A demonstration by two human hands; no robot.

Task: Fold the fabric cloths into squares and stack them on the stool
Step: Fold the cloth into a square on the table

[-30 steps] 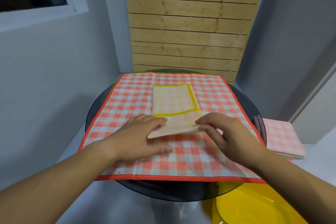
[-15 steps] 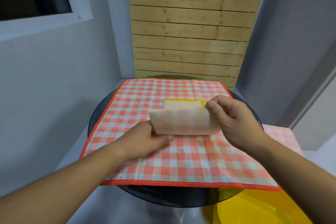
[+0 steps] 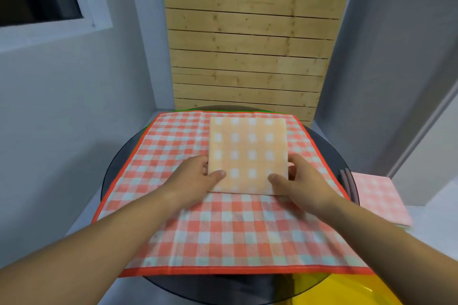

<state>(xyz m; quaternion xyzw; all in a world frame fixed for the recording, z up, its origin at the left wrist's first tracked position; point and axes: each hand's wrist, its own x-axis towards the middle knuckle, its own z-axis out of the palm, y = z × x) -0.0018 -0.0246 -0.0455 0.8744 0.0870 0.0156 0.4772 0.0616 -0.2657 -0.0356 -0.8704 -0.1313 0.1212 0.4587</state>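
Lying flat near the far middle of the spread cloth, the pale orange checked fabric cloth, folded into a square (image 3: 247, 155), has both hands at its near corners. The left hand (image 3: 195, 176) holds the near left corner, thumb pressed on top and the other fingers along or under the left edge; how far they reach beneath cannot be told. The right hand (image 3: 301, 181) holds the near right corner the same way, thumb on top, fingers curled at the right edge. Neither hand is closed into a fist; each pinches loosely on the folded square.

Under it lies a large red-and-white checked cloth with an orange-red hem (image 3: 223, 230), spread open and covering most of a round dark glass table (image 3: 111, 168). A thin green edge (image 3: 198, 109) shows just past the far hem.

To the right, lower than the tabletop, a stack of folded pink checked cloths (image 3: 376, 198) sits partly hidden by the table rim; what it rests on is not clear. A yellow plastic thing (image 3: 347, 290) shows at the bottom right, below the glass
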